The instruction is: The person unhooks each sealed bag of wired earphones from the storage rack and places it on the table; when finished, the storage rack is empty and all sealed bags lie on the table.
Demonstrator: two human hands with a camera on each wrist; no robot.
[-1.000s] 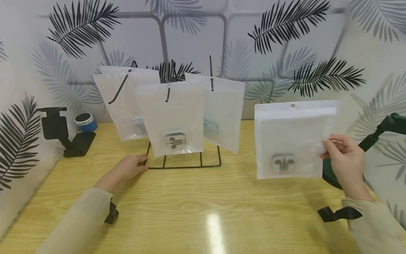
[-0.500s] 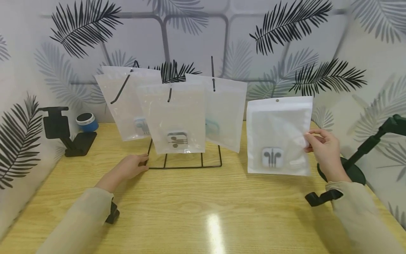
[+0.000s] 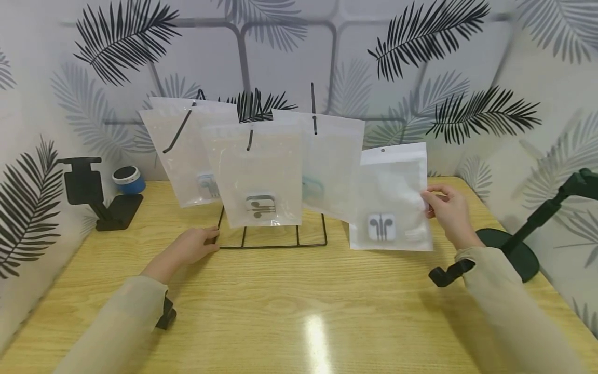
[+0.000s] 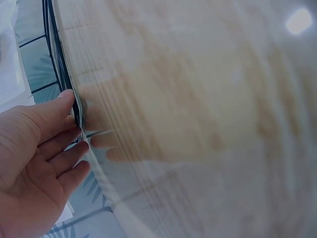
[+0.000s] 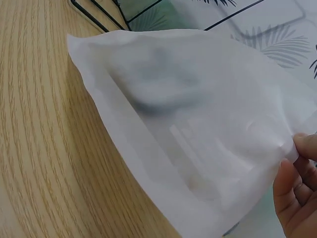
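My right hand (image 3: 449,213) pinches the right edge of a white zip pouch (image 3: 402,192) with earphones (image 3: 381,227) showing through it. The pouch hangs upright above the table, its upper left part behind a hanging pouch (image 3: 334,161). In the right wrist view, thumb and finger crease the pouch film (image 5: 237,124). At the left, my left hand (image 3: 189,245) holds the base wire of a black wire display rack (image 3: 271,247) between thumb and fingers. On the rack's hooks hang more pouches: a front one (image 3: 254,166) with earphones and a left one (image 3: 182,166) with a pale blue item.
A black phone stand (image 3: 84,189) and a blue round speaker (image 3: 129,181) stand at the back left. A dark green stand (image 3: 520,254) with an arm is at the right, near my right wrist. A leaf-patterned backdrop (image 3: 355,62) rises behind the wooden table (image 3: 261,306).
My right hand has carried the pouch leftward from the right, until its left side passes behind the hanging pouch. My left hand keeps its place on the rack.
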